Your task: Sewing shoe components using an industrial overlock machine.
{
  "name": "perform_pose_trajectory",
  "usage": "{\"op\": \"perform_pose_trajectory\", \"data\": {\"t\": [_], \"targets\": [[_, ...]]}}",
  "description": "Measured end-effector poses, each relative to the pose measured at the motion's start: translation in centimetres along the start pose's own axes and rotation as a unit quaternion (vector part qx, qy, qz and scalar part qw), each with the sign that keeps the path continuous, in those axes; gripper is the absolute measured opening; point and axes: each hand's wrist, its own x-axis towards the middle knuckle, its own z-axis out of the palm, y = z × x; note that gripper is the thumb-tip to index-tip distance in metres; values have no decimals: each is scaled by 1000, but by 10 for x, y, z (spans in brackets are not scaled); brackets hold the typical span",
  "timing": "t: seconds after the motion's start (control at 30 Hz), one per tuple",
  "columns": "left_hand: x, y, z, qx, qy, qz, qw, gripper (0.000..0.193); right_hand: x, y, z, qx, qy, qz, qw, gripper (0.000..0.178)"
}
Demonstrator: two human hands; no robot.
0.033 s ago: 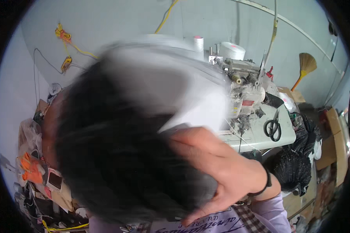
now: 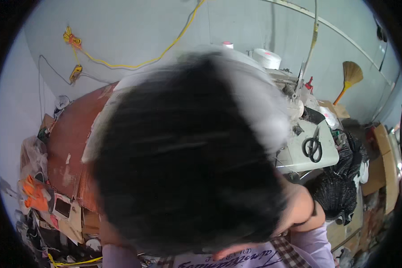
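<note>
A large piece of black and white cloth (image 2: pixel 187 156), badly smeared by motion, fills the middle of the view close up. Its black part takes up most of the room, while a white part (image 2: pixel 263 98) shows at its upper right. At the lower right edge of the cloth is my right hand (image 2: pixel 297 206), with a dark band at the wrist. Most of its fingers lie behind the cloth, and a bit of one shows below; the hand grips the cloth. My left forearm (image 2: pixel 114 239) comes up at the lower left, but the cloth hides that hand.
Behind the cloth stands a partly covered sewing machine (image 2: pixel 292 87) with a white thread cone (image 2: pixel 267 58). Black-handled scissors (image 2: pixel 314 148) lie on its pale table. Bunched black fabric (image 2: pixel 337 196) sits at the right. A reddish-brown board (image 2: pixel 69 152) is on the left.
The cloth has swung right and up, now hiding much of the sewing machine and most of my right hand. At the left, the brown board has come into fuller view.
</note>
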Motion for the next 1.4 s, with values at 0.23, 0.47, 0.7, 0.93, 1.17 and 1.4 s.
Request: {"op": "perform_pose_trajectory", "data": {"t": [0.23, 0.47, 0.7, 0.93, 1.17, 1.4], "targets": [[27, -50, 47, 641, -77, -104, 756, 35, -81, 19, 29, 182, 63, 327, 925, 38], [-33, -63, -65, 431, -13, -255, 865, 53, -142, 81, 79, 282, 16, 372, 884, 38], [-67, -72, -22, 315, 69, -344, 882, 44, -66, 90, 127, 341, -122, 193, 912, 65], [18, -23, -51, 453, -35, -222, 863, 44, -25, 102, 156, 378, -150, 193, 893, 50], [79, -74, -95, 333, -266, -390, 816, 36, -69, 160, 99, -85, 78, 195, 974, 50], [80, -47, -89, 579, 51, -46, 812, 26, -80, 160, 102, -82, 128, 209, 966, 47]]}}
